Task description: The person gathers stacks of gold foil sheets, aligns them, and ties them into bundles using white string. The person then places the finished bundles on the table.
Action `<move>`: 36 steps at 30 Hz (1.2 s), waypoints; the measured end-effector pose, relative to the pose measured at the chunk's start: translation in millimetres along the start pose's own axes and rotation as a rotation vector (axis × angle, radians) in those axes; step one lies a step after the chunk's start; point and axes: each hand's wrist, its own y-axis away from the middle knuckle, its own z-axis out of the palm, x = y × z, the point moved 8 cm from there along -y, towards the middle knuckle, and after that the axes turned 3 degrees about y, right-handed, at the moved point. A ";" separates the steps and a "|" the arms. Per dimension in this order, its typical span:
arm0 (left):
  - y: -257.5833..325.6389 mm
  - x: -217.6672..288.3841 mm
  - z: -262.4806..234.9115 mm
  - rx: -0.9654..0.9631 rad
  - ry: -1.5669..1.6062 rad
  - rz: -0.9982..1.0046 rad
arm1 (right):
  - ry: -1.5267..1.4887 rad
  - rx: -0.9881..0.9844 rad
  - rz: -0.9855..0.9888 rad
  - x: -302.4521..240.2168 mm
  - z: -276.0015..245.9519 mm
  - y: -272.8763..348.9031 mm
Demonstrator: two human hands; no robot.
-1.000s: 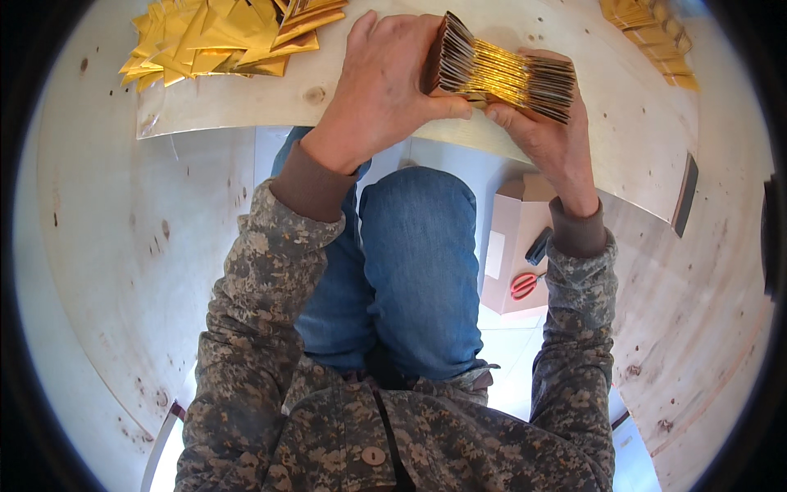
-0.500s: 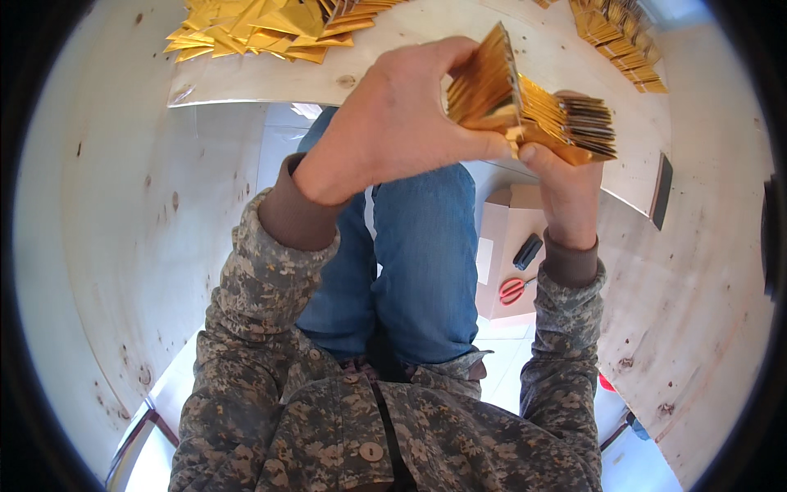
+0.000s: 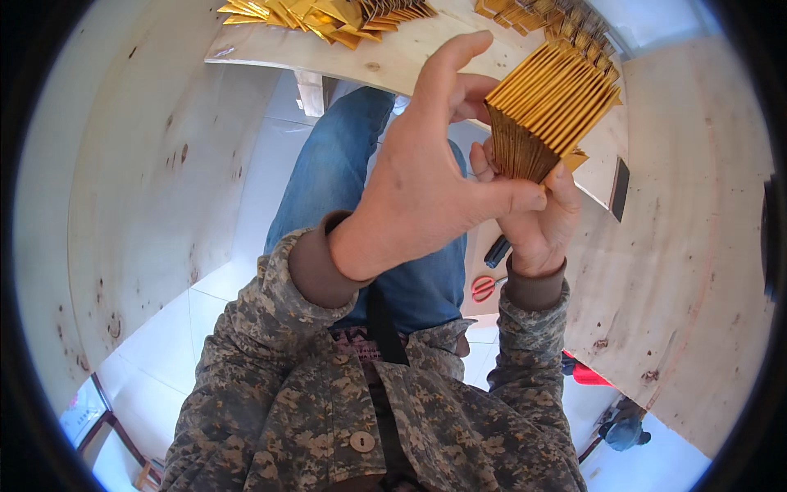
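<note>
Bundle [image 3: 553, 102], one, head view: upheld by the table's [image 3: 393, 51] near edge, pinched low by the right hand [image 3: 533, 234]; left hand [image 3: 418, 176] spread wide alongside (whether it grips, I can't tell). Likely step: squaring; next calls for even pressure. One scissors [image 3: 484, 287], one black tool [image 3: 496, 251]; gold pieces [image 3: 332, 18] uncountable

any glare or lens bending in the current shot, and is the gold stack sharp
Head view: fisheye bends the tabletop's front edge, with corners black; head view: the floor looks washed out at lower left; head view: the gold stack's folds read distinctly.
</note>
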 end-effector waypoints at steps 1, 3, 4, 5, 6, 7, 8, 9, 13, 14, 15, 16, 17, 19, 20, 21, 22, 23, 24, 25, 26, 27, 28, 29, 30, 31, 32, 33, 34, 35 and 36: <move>3.0 5.3 -0.3 0.020 -0.006 0.025 | -0.030 -0.003 0.001 3.6 2.3 2.0; 7.8 14.6 -0.3 0.053 -0.017 0.066 | -0.115 -0.009 0.015 9.7 6.8 4.9; 9.9 17.8 -0.4 0.067 -0.016 0.070 | -0.144 -0.013 0.017 11.5 9.0 6.1; 11.7 20.9 -0.4 0.081 -0.015 0.073 | -0.136 -0.002 0.020 13.1 9.8 6.8; 13.4 24.7 -0.6 0.093 -0.028 0.083 | -0.128 0.009 0.021 14.5 10.4 7.1; 14.8 26.3 -1.7 0.108 -0.011 0.067 | -0.120 0.019 0.023 15.8 11.2 7.1; 16.1 28.3 -2.7 0.122 -0.009 0.058 | -0.103 0.015 0.022 16.6 12.9 7.0; 17.4 30.4 -4.2 0.135 -0.008 0.049 | -0.086 0.011 0.021 17.9 15.1 6.7; 20.6 40.7 -6.5 0.161 -0.077 0.078 | -0.234 -0.071 0.057 28.1 30.5 8.0; 20.9 43.6 -7.2 0.175 -0.081 0.108 | -0.242 -0.052 0.059 30.1 31.5 9.4; 21.4 45.8 -7.7 0.179 -0.091 0.131 | -0.250 -0.034 0.060 31.3 32.6 12.0; 21.8 46.4 -9.3 0.190 -0.054 0.141 | -0.258 -0.016 0.060 32.7 33.6 14.6; 22.3 46.2 -10.7 0.192 -0.024 0.141 | -0.305 -0.029 0.078 35.9 36.7 16.6; 23.1 46.9 -13.4 0.190 0.015 0.154 | -0.362 -0.072 0.104 41.6 43.2 20.8; 23.2 48.0 -14.8 0.188 0.023 0.167 | -0.431 -0.060 0.119 44.5 43.8 22.7; 23.2 49.1 -15.8 0.185 0.032 0.179 | -0.462 -0.064 0.126 46.5 45.3 24.8; 24.0 52.9 -17.5 0.194 0.017 0.219 | -0.477 -0.110 0.132 47.9 49.6 26.5; 25.0 57.0 -19.1 0.203 0.002 0.259 | -0.464 -0.076 0.121 49.7 47.4 27.3; 25.5 60.1 -19.8 0.205 -0.008 0.287 | -0.436 -0.084 0.107 50.7 48.1 28.1; 27.4 62.3 -20.6 0.200 -0.028 0.284 | -0.451 -0.092 0.107 51.9 49.4 29.2; 29.3 63.7 -20.9 0.189 -0.043 0.268 | -0.420 -0.074 0.095 52.4 48.3 30.0; 30.7 65.7 -21.2 0.179 -0.054 0.268 | -0.432 -0.057 0.098 53.4 47.6 31.2; 31.8 67.2 -22.1 0.184 -0.075 0.265 | -0.430 -0.042 0.093 53.9 46.9 32.3; 32.6 69.1 -22.6 0.191 -0.092 0.279 | -0.430 -0.040 0.091 55.1 46.9 32.9; 33.9 71.5 -23.6 0.206 -0.105 0.302 | -0.415 -0.040 0.083 56.0 46.9 33.2; 34.2 72.1 -24.3 0.226 -0.102 0.312 | -0.400 -0.040 0.075 56.2 46.7 33.4; 34.6 72.8 -25.6 0.255 -0.095 0.330 | -0.404 -0.041 0.080 57.4 46.9 33.6; 34.9 72.5 -26.1 0.273 -0.106 0.330 | -0.409 -0.042 0.086 58.5 47.1 33.7; 35.4 73.0 -26.3 0.282 -0.094 0.345 | -0.415 -0.047 0.089 59.1 47.8 33.7; 35.6 72.7 -26.0 0.280 -0.099 0.342 | -0.416 -0.043 0.089 59.5 47.7 33.9; 36.4 73.4 -26.1 0.279 -0.098 0.348 | -0.417 -0.043 0.086 59.3 48.0 34.1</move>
